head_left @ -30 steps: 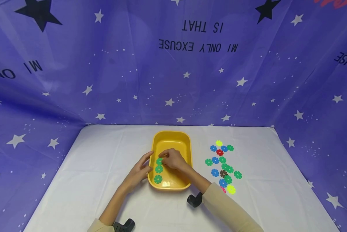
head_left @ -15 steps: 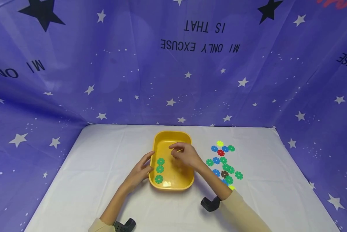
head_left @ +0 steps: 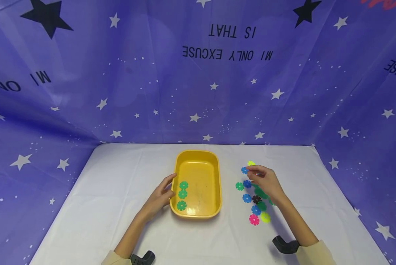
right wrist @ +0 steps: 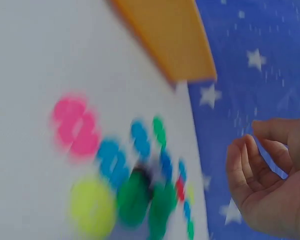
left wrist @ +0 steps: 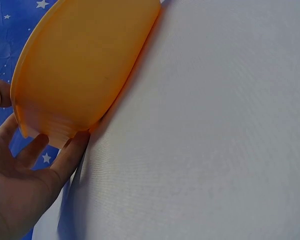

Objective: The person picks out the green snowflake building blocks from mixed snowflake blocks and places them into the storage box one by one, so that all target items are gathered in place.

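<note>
Smooth yellow tray (head_left: 202, 184); your left hand (head_left: 159, 197), fingers wide, touches its rim | your right hand (head_left: 265, 182), fingers narrow, hides some notched discs (head_left: 247, 198) | right-wrist view blurred

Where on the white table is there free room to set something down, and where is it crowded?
Free: the white cloth left of the left hand; a narrower strip between the yellow tray and coloured discs; the tray's right half, beside three green discs. Crowded: among the coloured discs, partly beneath the right hand.
</note>
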Motion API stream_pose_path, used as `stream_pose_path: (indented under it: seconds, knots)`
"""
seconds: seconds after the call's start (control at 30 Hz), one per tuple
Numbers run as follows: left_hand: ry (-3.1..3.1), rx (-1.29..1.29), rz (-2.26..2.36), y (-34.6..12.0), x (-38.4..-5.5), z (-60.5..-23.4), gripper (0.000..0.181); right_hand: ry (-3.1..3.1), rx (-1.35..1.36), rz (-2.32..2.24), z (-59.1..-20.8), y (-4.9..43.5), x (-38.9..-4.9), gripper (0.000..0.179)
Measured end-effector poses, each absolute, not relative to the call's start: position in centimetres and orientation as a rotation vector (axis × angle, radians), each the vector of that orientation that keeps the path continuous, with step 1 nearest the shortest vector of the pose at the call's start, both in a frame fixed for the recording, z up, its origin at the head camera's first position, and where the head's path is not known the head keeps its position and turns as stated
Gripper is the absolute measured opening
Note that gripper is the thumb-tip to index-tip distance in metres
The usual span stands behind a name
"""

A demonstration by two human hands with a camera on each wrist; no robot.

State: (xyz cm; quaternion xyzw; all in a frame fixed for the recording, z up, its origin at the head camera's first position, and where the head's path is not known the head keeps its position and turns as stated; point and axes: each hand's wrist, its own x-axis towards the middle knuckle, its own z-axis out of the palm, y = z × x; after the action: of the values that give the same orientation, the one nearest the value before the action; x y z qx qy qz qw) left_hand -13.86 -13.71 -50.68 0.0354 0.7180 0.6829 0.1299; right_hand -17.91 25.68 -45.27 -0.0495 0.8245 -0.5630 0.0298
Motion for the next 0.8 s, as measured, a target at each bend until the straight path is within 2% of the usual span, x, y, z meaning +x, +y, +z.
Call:
stream_pose_path:
  seconds: [0.37, 0.8]
  knots:
    - [2.071, 0.109, 2.000, -13.7, -13.8, -50.8, 0.067, 2.721, 0.147, -1.424, -48.4, 33.3, -13.8, 0.042]
    - [2.065, 0.106, 2.000, -13.7, -13.8, -50.8, 0.067, 2.717, 0.150, -1.241, -50.5, 35.1, -12.9, 0.051]
